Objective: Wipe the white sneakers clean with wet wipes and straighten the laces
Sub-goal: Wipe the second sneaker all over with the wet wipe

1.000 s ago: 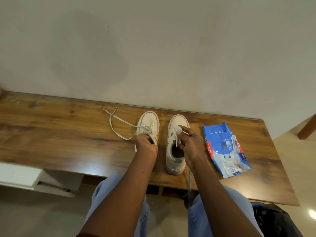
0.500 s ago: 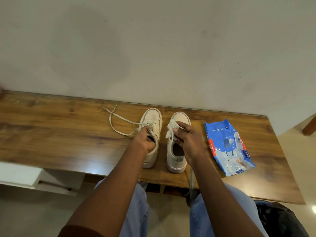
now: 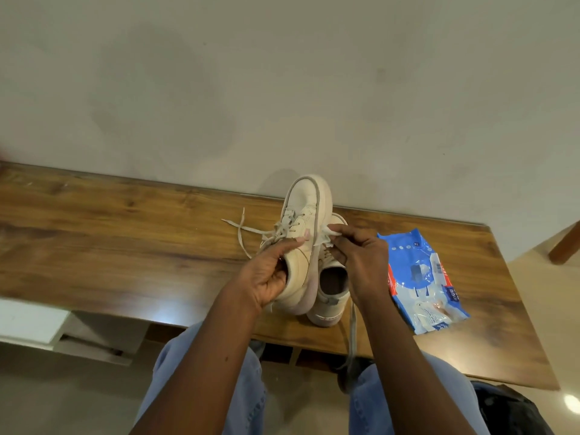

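Note:
My left hand (image 3: pixel 266 274) grips one white sneaker (image 3: pixel 306 215) by its heel opening and holds it above the table, tilted on its side with the toe pointing away. Its loose laces (image 3: pixel 243 232) trail to the left. My right hand (image 3: pixel 361 259) pinches a crumpled white wet wipe (image 3: pixel 328 237) against the raised sneaker's sole edge. The second white sneaker (image 3: pixel 329 296) stands on the wooden table (image 3: pixel 125 246) just behind and below, partly hidden by the first. One grey lace (image 3: pixel 353 334) of it hangs over the table's front edge.
A blue pack of wet wipes (image 3: pixel 423 281) lies on the table to the right of the sneakers. A plain wall rises right behind the table. My knees in blue jeans (image 3: pixel 376 403) sit under the front edge. A wooden leg (image 3: pixel 565 246) shows at far right.
My left hand has lifted the left sneaker off the table and tipped it on its side. My right hand moved the wipe from the right sneaker onto the raised one.

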